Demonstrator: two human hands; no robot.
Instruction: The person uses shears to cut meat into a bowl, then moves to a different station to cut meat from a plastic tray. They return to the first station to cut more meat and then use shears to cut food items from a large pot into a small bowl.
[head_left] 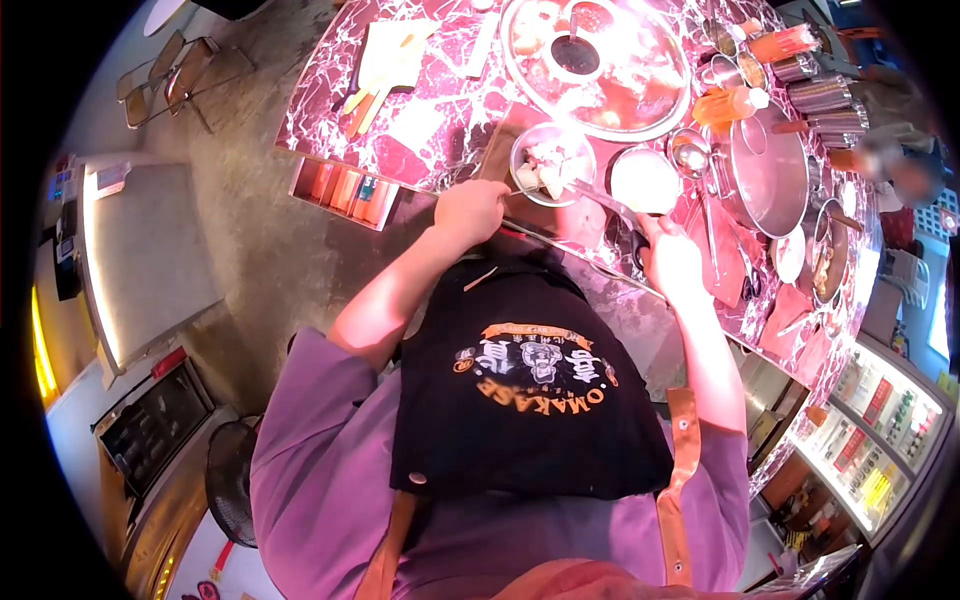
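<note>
A round bowl [528, 140] holding pale chunks of food stands near the table's front edge. My right hand [668, 245] is closed around scissors [607, 203] with a dark handle loop, and their metal blades reach into the bowl's right side. My left hand [472, 211] is to the left of the bowl, at the table edge. Its fingers are curled in, and what they hold, if anything, is hidden. A brown board [497, 155] lies partly under the bowl. Just right of the bowl is a small, brightly lit white bowl [645, 180].
Behind the bowl is a large round pot [683, 110] with a central chimney. Rightward are a ladle [690, 155], a deep metal pot [765, 195], an orange bottle [730, 107] and metal cups. A cutting board [395, 55] lies back left. An open drawer [345, 195] juts out left.
</note>
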